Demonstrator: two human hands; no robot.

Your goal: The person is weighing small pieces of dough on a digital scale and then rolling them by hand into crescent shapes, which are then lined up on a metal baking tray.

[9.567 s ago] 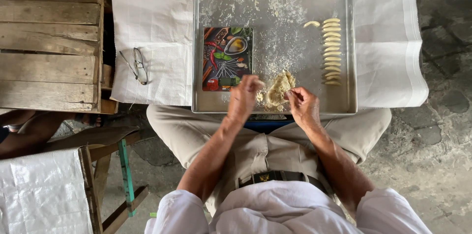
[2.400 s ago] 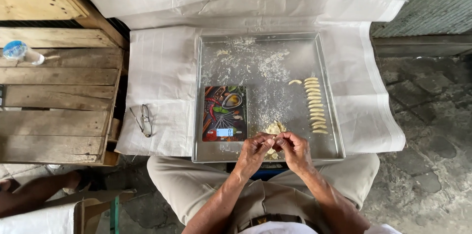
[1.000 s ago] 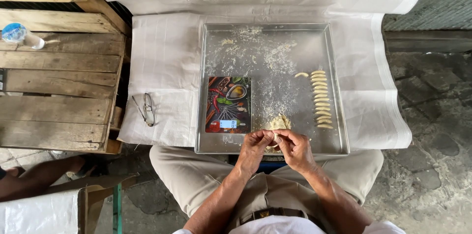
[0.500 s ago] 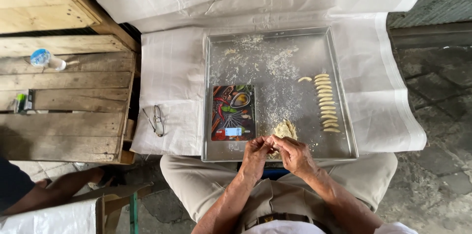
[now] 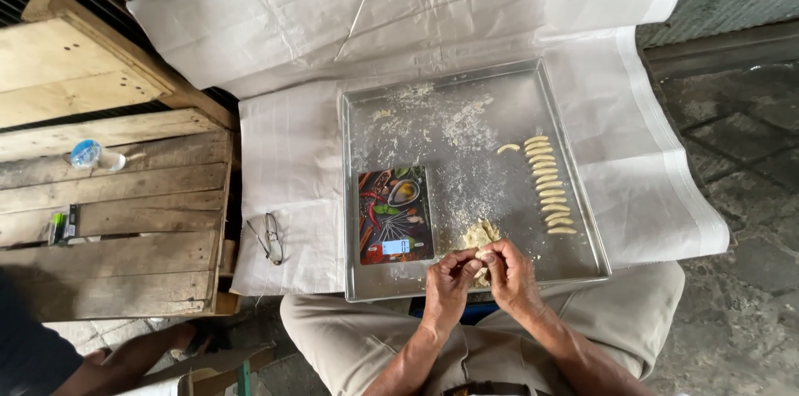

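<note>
Fingertips (image 5: 481,256) of both your hands are pinching together on a small dough piece (image 5: 480,255), held just above the near edge of the metal tray (image 5: 574,188). Your left hand (image 5: 447,279) and right hand (image 5: 512,275) are meeting thumb to thumb, clamped on it.

Change: 9.6 s ago you were working a bigger lump with your hands apart; since about 2.4 s ago they're closing in tight and staying at the same spot. The row of shaped pieces (image 5: 548,184) is looking the same length as before, so my read is you're still forming this one, nothing new laid down yet.

Materials:
- dough heap (image 5: 481,234), just beyond your fingers: pale yellow, crumbly, ragged.
- shaped pieces: short curved rolls, smooth, stacked in a column on the tray's right side.
- tray: dull sheet metal, square, raised rim, dusted with flour.
- kitchen scale (image 5: 394,214): flat glossy rectangle, printed top, near-left in the tray.
- woven white sacking (image 5: 291,154) underneath; eyeglasses (image 5: 271,238) lying on it, left of the tray.
</note>
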